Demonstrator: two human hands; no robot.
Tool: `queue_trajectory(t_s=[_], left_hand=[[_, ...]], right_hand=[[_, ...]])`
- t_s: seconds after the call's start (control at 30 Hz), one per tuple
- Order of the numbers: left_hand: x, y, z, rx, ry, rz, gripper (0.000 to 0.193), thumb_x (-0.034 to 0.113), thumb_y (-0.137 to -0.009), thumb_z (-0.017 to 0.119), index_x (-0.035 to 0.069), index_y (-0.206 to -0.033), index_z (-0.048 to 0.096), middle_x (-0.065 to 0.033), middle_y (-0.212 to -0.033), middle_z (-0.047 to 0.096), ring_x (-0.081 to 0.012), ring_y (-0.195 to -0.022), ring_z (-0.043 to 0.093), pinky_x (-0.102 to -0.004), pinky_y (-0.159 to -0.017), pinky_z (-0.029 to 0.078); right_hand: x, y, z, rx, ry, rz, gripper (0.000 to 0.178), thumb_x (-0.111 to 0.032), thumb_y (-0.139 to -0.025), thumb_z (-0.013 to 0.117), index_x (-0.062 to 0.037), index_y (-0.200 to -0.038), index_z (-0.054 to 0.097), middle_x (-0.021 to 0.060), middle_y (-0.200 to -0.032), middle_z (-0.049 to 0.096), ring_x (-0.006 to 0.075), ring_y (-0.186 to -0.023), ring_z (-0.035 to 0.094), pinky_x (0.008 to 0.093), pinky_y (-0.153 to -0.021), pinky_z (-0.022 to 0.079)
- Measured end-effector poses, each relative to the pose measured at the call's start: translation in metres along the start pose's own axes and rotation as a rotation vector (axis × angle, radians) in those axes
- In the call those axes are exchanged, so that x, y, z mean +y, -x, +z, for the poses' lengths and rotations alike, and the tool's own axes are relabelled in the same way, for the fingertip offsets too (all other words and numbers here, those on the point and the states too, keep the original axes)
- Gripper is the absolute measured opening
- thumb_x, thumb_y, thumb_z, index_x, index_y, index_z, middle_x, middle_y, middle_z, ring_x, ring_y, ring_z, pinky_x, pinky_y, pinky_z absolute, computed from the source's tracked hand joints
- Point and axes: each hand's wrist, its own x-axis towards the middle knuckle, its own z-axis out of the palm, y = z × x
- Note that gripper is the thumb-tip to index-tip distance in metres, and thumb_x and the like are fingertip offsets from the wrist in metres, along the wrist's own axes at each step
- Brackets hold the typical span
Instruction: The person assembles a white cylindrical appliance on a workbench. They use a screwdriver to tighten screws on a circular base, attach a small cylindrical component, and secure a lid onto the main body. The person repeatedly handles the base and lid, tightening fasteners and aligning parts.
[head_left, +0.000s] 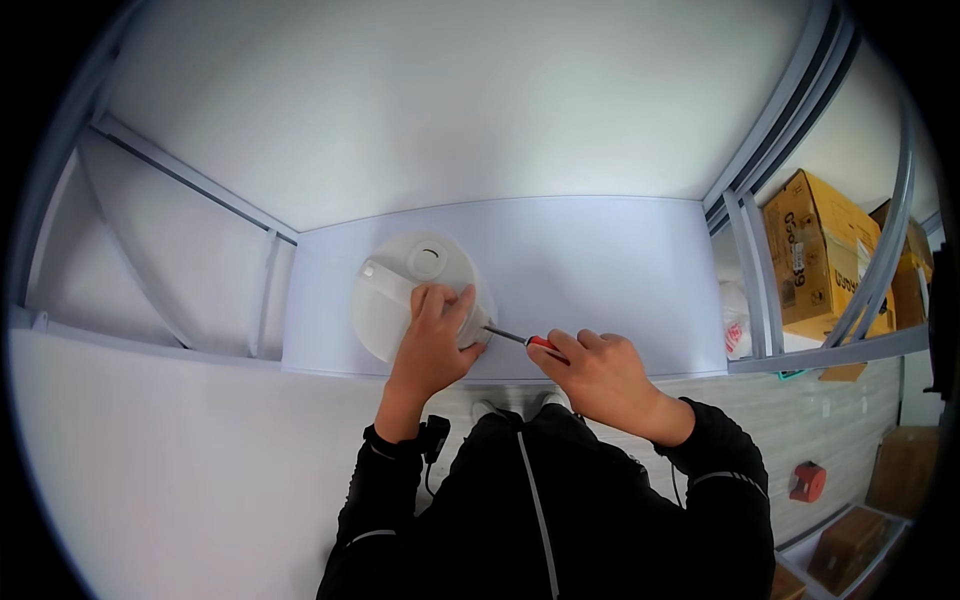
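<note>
A round white plastic appliance [375, 318] with a raised bar across its top and a round cap lies on the pale table, left of its middle. My left hand [432, 340] is closed on its right part, fingers bent over the bar and thumb at the near right edge. In my right hand [610, 380] is a screwdriver [507, 334] with a red and dark handle, gripped with the fingers closed round it. Its metal shaft points left, and the tip meets the appliance's right edge beside my left thumb. What the tip sits in is too small to tell.
The pale table [620, 290] has a white panel [450, 110] behind it and grey metal frames at both sides. At the right stand cardboard boxes [820, 255] and a white plastic bag [735, 318]. A red stool [808, 482] is on the floor at the lower right.
</note>
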Motion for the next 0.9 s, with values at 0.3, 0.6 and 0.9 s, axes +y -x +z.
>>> queue_trajectory(t_s=[0.3, 0.6, 0.9], left_hand=[[-0.011, 0.003, -0.002, 0.012, 0.005, 0.0, 0.074, 0.012, -0.065, 0.092, -0.002, -0.133, 0.066, -0.0133, -0.119, 0.051, -0.0366, -0.121, 0.046, -0.0445, -0.099, 0.047], [-0.014, 0.003, -0.002, -0.022, -0.028, -0.009, 0.071, 0.011, -0.07, 0.087, -0.005, -0.135, 0.063, -0.0153, -0.119, 0.053, -0.0381, -0.123, 0.047, -0.0452, -0.104, 0.047], [-0.021, 0.003, 0.002, 0.017, -0.065, 0.027, 0.076, 0.011, -0.065, 0.089, -0.006, -0.135, 0.063, -0.0156, -0.121, 0.051, -0.0386, -0.122, 0.045, -0.0464, -0.102, 0.047]], right_hand=[[0.026, 0.012, 0.043, -0.095, -0.96, 0.276, 0.041, -0.002, -0.092, 0.067, -0.0095, -0.133, 0.07, 0.0041, -0.102, 0.074, 0.0153, -0.066, 0.062, 0.0287, -0.052, 0.045], [0.009, 0.035, 0.088, -0.301, -2.132, 0.873, 0.046, -0.017, -0.105, 0.066, -0.0029, -0.148, 0.058, 0.012, -0.114, 0.073, 0.0102, -0.064, 0.055, 0.0244, -0.053, 0.042], [-0.006, 0.042, 0.128, -0.052, -1.666, 0.558, 0.044, -0.007, -0.102, 0.064, -0.0062, -0.146, 0.059, 0.0132, -0.122, 0.071, 0.0167, -0.07, 0.065, 0.0279, -0.058, 0.051]])
